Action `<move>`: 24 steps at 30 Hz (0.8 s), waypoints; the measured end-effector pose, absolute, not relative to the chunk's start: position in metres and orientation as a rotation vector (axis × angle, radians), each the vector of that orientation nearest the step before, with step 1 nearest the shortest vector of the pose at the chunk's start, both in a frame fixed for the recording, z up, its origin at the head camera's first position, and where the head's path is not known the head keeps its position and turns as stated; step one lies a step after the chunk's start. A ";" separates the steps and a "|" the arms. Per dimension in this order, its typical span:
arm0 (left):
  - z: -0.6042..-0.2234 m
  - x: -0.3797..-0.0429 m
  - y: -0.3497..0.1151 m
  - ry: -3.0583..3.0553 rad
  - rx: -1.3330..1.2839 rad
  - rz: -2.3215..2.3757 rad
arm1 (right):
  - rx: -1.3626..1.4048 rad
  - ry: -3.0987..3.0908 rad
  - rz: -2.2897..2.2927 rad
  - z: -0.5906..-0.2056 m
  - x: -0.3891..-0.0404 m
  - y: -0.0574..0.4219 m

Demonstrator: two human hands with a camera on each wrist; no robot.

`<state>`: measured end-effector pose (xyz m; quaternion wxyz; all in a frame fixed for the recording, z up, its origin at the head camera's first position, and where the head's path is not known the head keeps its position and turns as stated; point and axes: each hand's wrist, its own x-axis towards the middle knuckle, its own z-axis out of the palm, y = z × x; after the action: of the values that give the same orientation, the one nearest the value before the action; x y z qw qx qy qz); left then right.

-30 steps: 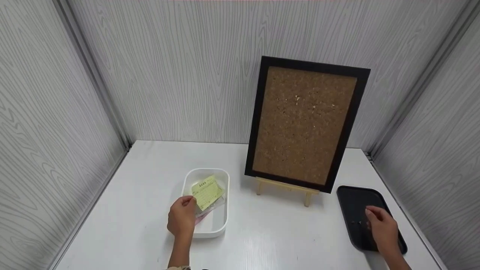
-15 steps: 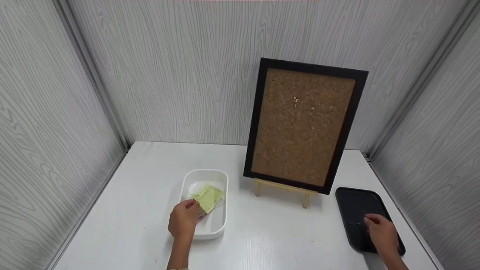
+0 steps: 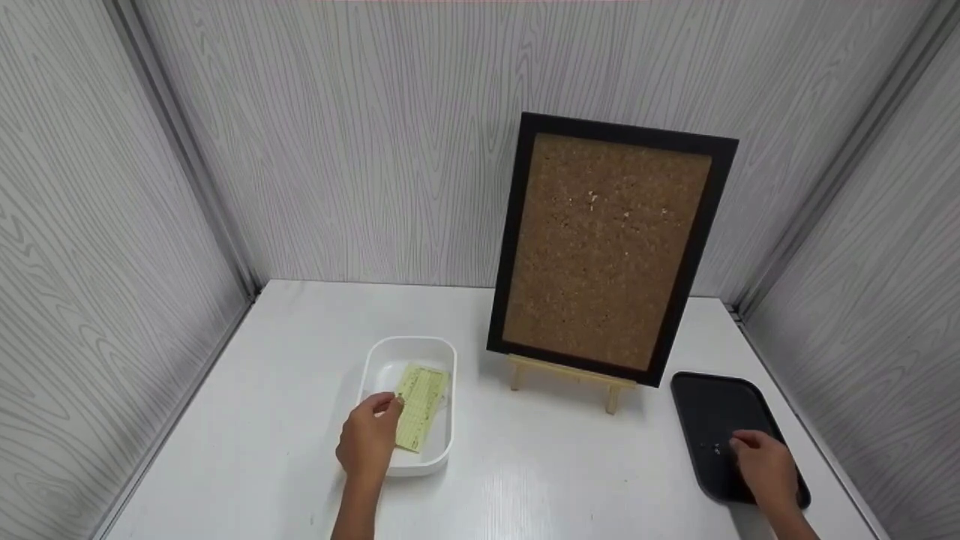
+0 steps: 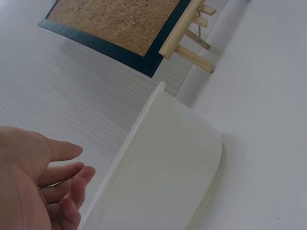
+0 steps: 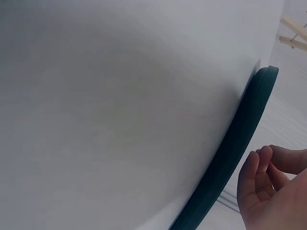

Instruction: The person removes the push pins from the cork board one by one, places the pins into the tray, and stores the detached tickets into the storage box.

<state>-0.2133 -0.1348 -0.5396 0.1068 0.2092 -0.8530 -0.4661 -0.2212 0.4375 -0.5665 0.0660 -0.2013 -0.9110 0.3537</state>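
My left hand (image 3: pixel 369 436) is over the near left side of a white plastic box (image 3: pixel 416 471). Its thumb and fingers are loosely bent and slightly apart in the left wrist view, with nothing seen between them. A yellow-green printed paper slip (image 3: pixel 421 405) lies in the box just right of the fingertips; whether they touch is unclear. Over a black tray (image 3: pixel 724 405) at the right is my right hand (image 3: pixel 766 466), thumb tip close against the fingertips. Whether a tiny thing is pinched there is hidden. Small bits (image 3: pixel 716 449) lie on the tray beside those fingers.
A black-framed cork board (image 3: pixel 611 247) leans on a small wooden easel (image 3: pixel 574 371) at the back, right of the middle. Grey wood-grain walls (image 3: pixel 360 150) close off the white table (image 3: pixel 540 472) at the back and both sides.
The yellow-green slip has turned and dropped away from the left fingers into the box. My right hand has come down slightly over the black tray.
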 end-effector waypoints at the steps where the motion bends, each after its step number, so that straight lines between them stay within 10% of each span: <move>1: -0.539 -0.214 -0.134 -2.518 0.606 -1.380 | -0.600 -2.745 1.063 -0.566 -0.221 0.437; 24: -0.518 -0.215 -0.090 -2.553 0.157 -1.331 | -0.257 -2.504 1.195 -0.516 -0.218 0.351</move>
<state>-0.2145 -0.0904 -0.5181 0.1285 0.0540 -0.8780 -0.4578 -0.2183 0.3506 -0.5155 0.1767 -0.0907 -0.8845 0.4221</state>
